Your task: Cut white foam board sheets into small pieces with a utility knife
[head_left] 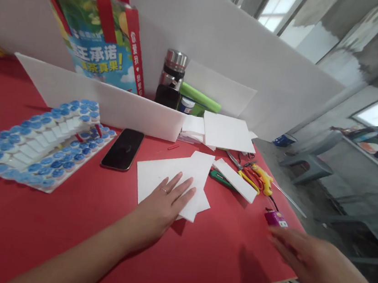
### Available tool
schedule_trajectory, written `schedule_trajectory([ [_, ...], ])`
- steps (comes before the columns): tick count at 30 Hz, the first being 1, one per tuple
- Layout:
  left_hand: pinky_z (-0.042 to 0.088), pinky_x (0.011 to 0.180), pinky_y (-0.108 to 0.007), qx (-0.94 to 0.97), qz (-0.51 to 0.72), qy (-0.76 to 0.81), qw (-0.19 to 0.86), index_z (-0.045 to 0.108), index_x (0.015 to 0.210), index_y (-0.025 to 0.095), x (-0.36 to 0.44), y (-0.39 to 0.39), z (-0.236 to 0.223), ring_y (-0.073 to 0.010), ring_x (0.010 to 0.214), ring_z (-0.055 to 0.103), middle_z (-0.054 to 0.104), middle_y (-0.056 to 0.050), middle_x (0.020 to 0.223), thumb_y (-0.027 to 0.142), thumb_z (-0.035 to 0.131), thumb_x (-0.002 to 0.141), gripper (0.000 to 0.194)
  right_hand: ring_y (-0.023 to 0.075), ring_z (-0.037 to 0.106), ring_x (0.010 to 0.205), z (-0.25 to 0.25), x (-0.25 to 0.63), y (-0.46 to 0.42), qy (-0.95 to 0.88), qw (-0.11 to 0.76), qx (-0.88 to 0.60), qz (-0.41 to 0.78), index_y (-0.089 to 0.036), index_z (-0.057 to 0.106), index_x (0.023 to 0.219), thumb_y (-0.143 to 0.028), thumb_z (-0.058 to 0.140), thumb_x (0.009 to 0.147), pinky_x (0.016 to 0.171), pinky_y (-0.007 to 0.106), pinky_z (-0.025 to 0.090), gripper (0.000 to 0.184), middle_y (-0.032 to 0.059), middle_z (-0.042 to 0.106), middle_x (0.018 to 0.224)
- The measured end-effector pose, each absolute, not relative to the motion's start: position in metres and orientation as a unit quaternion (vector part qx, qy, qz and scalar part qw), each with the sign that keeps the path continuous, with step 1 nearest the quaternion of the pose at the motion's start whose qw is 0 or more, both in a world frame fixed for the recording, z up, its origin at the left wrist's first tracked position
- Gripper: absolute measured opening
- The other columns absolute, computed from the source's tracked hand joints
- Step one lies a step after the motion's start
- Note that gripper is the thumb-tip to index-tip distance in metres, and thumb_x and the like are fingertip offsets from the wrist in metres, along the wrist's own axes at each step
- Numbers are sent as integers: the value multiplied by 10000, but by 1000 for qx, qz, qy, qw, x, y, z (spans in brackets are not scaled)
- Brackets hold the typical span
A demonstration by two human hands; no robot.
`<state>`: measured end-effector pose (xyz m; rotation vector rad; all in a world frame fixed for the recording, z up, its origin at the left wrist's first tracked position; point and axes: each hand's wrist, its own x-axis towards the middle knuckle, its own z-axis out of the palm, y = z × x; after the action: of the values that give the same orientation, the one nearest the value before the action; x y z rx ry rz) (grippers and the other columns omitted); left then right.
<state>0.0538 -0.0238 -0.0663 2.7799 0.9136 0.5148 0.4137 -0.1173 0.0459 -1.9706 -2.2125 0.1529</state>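
Note:
My left hand (pixel 164 200), a ring on one finger, lies flat with fingers apart on several overlapping white foam-board pieces (pixel 158 170). A narrow strip (pixel 203 166) tops them. To the right, my right hand (pixel 302 252) hovers over the table's right side, close to a small purple box (pixel 275 218). Motion smears its fingers, so I cannot make out whether they hold anything. Between the hands and farther back, a white strip (pixel 235 180) rests over a green cutter (pixel 220 178). Beside it are pliers with red and yellow handles (pixel 251 179) and a yellow glue gun (pixel 264 178).
A black phone (pixel 123 149) and a model with blue rosettes (pixel 51 143) occupy the red table's (pixel 96 222) left. Behind stand an upright white board (pixel 111 102), a printed bag (pixel 98 38), a steel flask (pixel 173 68) and stacked white boards (pixel 229 132). The table edge runs along the right.

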Motion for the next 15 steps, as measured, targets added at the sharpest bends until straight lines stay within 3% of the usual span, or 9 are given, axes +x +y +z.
schedule_trajectory([
  [2,235,1242,-673,929,162,316,106,233,1651,216,55,-24,-66,-394,1610,9,172,-142,1748,-63,471,784,942,250,766,894,55,356,-60,-806,142,-568,90,-306,772,1036,-381,521,1010,745,343,575,263,69,812,1036],
  [5,237,1229,-692,927,141,326,121,331,1622,251,59,-25,-64,-415,1606,74,181,-141,1747,-59,502,777,916,214,721,964,46,266,27,-873,171,-441,116,-237,744,1074,-250,532,1030,835,327,545,216,68,783,1065],
  [9,258,1212,-702,926,147,327,120,380,1599,257,60,-26,-65,-436,1599,112,214,-179,1733,-23,568,768,897,229,671,1130,16,183,110,-923,-12,-380,63,-138,712,1207,-111,533,997,912,314,500,277,143,717,1262],
  [12,234,1220,-705,931,148,314,117,363,1608,241,58,-24,-65,-445,1595,119,270,-215,1708,15,606,773,899,299,695,1081,1,155,140,-925,-66,-369,59,-86,759,1047,-81,664,875,863,342,505,197,204,745,1173],
  [15,223,1225,-708,934,134,309,119,341,1619,226,57,-24,-63,-460,1586,134,283,-235,1697,42,621,789,896,301,727,978,-1,141,149,-920,-89,-375,68,-90,771,911,-52,723,774,828,339,510,150,196,787,1037],
])
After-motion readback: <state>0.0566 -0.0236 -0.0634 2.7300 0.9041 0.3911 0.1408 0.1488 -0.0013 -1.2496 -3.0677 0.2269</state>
